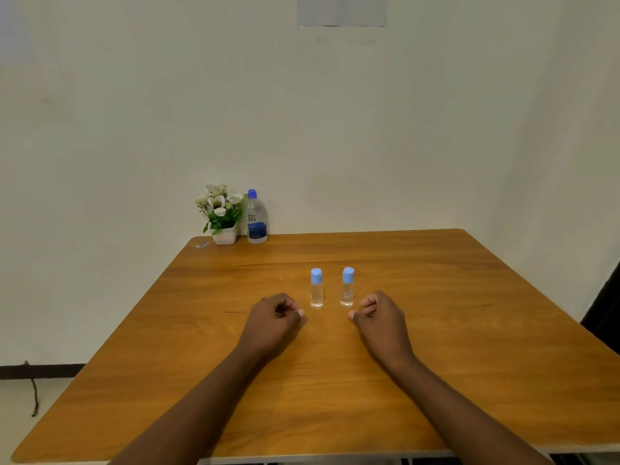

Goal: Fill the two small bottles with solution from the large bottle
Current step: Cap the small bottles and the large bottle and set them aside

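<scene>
Landmark: left small bottle (pixel 316 288), upright on the desk (pixel 436 297); pale blue cap on, clear body; the liquid level is hard to read through the plastic, possibly a little at the bottom.

Right small bottle (pixel 347 286) just to the right of the landmark, apart from it; also upright and capped, with a small label low on its body.

Large bottle (pixel 256 218) well behind the landmark and to its left, at the far edge where the desk meets the wall; upright, blue cap on, blue label on the lower half, clear above.

Potted white flowers (pixel 223 213) farther left of the landmark again, on the same far edge.

Left hand (pixel 273 318) just in front of the landmark and to its left, near it but not touching; rests on the desk; grip loosely curled, thumb laid against the forefinger, nothing in it.

Right hand (pixel 379 317) in front of the landmark and to its right, beyond the right small bottle; not touching either bottle; grip likewise loosely curled and empty.

Both forearms bare, reaching in from the near edge.

Sheet of paper (pixel 342 10) on the wall, high above the landmark.
</scene>
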